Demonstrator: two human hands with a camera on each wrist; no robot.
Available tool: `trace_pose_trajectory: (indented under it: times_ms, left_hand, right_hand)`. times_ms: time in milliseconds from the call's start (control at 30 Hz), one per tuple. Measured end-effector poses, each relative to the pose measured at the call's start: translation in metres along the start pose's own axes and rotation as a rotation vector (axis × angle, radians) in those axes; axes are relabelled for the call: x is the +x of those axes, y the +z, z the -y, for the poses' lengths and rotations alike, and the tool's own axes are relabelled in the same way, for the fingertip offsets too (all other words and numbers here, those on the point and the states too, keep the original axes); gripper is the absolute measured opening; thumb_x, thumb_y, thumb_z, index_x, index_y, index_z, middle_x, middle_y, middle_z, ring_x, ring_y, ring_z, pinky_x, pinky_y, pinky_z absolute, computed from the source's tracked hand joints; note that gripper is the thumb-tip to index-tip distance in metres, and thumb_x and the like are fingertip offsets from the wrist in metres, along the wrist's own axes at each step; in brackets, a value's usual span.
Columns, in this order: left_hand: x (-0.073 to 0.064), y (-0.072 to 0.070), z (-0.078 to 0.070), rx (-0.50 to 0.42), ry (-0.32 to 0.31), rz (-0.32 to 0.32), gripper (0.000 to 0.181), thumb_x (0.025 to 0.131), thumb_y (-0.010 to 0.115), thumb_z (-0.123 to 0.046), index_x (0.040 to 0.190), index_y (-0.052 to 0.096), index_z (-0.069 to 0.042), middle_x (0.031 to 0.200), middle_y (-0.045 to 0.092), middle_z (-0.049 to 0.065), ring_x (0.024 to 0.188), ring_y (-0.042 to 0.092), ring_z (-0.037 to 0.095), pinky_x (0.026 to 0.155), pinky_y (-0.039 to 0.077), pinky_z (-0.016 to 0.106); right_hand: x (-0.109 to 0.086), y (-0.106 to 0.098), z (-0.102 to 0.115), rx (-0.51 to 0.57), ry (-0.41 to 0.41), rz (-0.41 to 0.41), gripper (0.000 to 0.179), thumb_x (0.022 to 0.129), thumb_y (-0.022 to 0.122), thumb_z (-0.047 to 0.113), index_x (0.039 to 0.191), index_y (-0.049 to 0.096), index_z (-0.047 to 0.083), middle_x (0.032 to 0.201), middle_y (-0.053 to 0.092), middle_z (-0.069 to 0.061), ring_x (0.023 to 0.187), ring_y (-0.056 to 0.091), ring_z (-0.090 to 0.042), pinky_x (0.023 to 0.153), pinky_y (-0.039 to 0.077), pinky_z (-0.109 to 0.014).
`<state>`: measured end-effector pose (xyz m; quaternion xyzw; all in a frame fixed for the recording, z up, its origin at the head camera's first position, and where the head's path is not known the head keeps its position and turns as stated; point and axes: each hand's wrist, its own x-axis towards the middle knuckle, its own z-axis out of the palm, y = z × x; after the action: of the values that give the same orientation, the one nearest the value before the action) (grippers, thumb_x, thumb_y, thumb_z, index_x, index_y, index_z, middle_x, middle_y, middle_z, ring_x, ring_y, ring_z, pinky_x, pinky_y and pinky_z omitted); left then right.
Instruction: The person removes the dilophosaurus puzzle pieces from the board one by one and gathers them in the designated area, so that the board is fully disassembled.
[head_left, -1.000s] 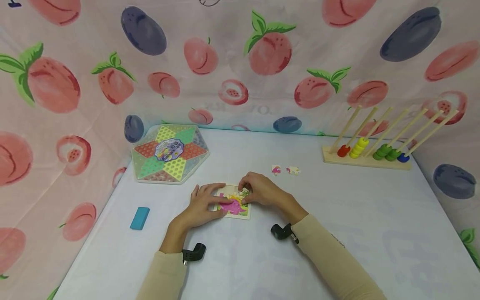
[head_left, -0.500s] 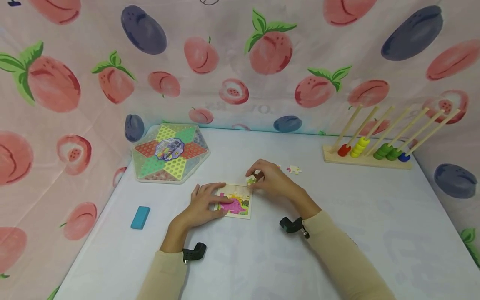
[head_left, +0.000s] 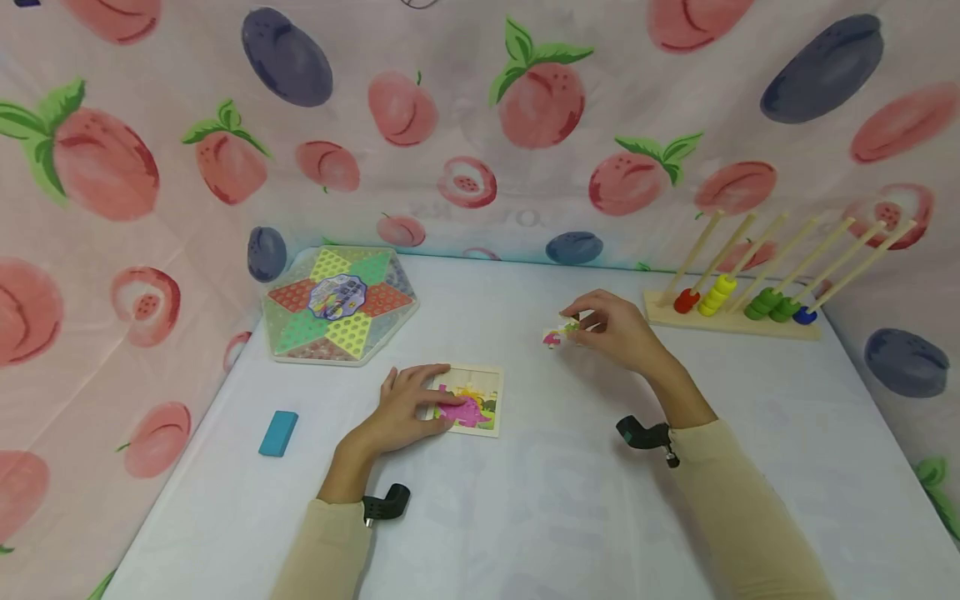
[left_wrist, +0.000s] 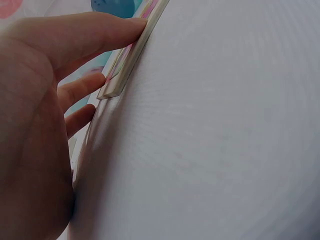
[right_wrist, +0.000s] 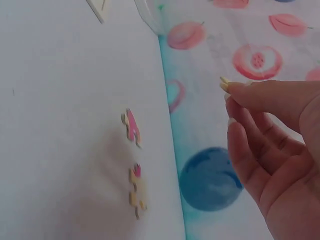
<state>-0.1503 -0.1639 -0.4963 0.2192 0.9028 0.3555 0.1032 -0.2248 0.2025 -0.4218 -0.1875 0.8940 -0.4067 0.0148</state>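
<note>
A small square jigsaw puzzle board (head_left: 486,380) with a pink dinosaur picture lies mid-table; bare wood shows along its upper part. My left hand (head_left: 401,412) rests on its left side, fingers extended over the picture, and in the left wrist view the thumb (left_wrist: 107,32) touches the frame. Off to the right, my right hand (head_left: 622,333) pinches a puzzle piece (right_wrist: 224,84) between thumb and forefinger, raised above the table. Beneath that hand lie two loose pieces: a pink one (right_wrist: 131,126) and a cream one (right_wrist: 137,192), the latter mostly covered in the head view.
A hexagonal Chinese checkers board (head_left: 341,304) lies at the back left. Nearer on the left is a blue block (head_left: 278,433). At the back right stands a wooden peg rack (head_left: 735,323) with coloured beads. A fruit-print cloth (head_left: 465,100) hangs behind the table.
My right hand has lifted a piece away from the puzzle board and carried it right and back, over the loose pieces. The left hand stays on the board.
</note>
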Motion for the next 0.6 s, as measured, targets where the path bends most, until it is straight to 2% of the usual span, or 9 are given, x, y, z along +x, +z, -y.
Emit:
trace_pose_trajectory:
  times_ms: [300, 433, 600]
  left_hand:
    - [0.001, 0.001, 0.001, 0.002, 0.010, -0.004, 0.034, 0.088, 0.077, -0.025, 0.122, 0.076, -0.027, 0.161, 0.043, 0.007, 0.153, 0.026, 0.035, 0.121, -0.006, 0.071]
    - [0.000, 0.001, 0.001, 0.008, -0.001, 0.003, 0.034, 0.088, 0.076, -0.025, 0.122, 0.076, -0.027, 0.161, 0.042, 0.006, 0.153, 0.025, 0.035, 0.122, -0.007, 0.070]
    - [-0.001, 0.001, 0.001, 0.011, 0.002, -0.003, 0.034, 0.088, 0.077, -0.025, 0.122, 0.076, -0.027, 0.161, 0.042, 0.006, 0.153, 0.025, 0.035, 0.122, -0.007, 0.070]
  right_hand:
    - [-0.016, -0.033, -0.018, -0.012, 0.186, -0.041, 0.031, 0.090, 0.079, 0.020, 0.119, 0.073, 0.012, 0.125, 0.069, -0.012, 0.098, 0.076, -0.031, 0.073, 0.056, -0.016]
    - [-0.024, -0.042, -0.032, -0.022, 0.228, -0.059, 0.033, 0.091, 0.078, 0.025, 0.121, 0.073, 0.013, 0.126, 0.068, -0.013, 0.099, 0.075, -0.032, 0.073, 0.057, -0.019]
    - [-0.028, -0.043, -0.050, -0.041, 0.269, -0.081, 0.034, 0.090, 0.079, 0.022, 0.120, 0.074, 0.008, 0.126, 0.067, -0.017, 0.089, 0.076, -0.022, 0.069, 0.058, -0.024]
